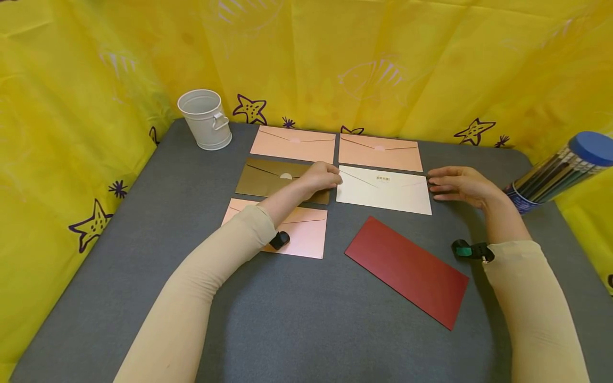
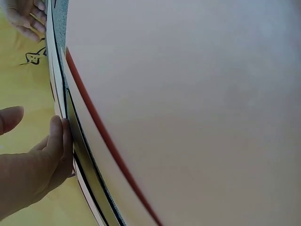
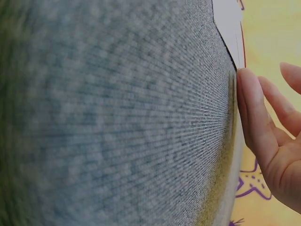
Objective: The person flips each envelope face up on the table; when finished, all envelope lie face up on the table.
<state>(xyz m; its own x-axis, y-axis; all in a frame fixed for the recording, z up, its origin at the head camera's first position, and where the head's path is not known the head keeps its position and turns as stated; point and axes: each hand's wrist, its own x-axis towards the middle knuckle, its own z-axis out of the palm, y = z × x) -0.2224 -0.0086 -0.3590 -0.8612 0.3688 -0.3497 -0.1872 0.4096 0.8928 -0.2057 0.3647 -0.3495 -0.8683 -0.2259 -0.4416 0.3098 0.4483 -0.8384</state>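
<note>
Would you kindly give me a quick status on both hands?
Left hand and right hand open, touching opposite ends of cream envelope. Envelope flat on table. Red envelope nearby, apart.

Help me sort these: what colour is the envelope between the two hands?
Cream white envelope, with a small gold mark near its flap; clearest in the head view.

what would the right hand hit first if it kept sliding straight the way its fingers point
The right hand points left along the table, fingertips at the right edge of the cream envelope. It would meet that envelope first, likely pushing it toward the left hand.
</note>
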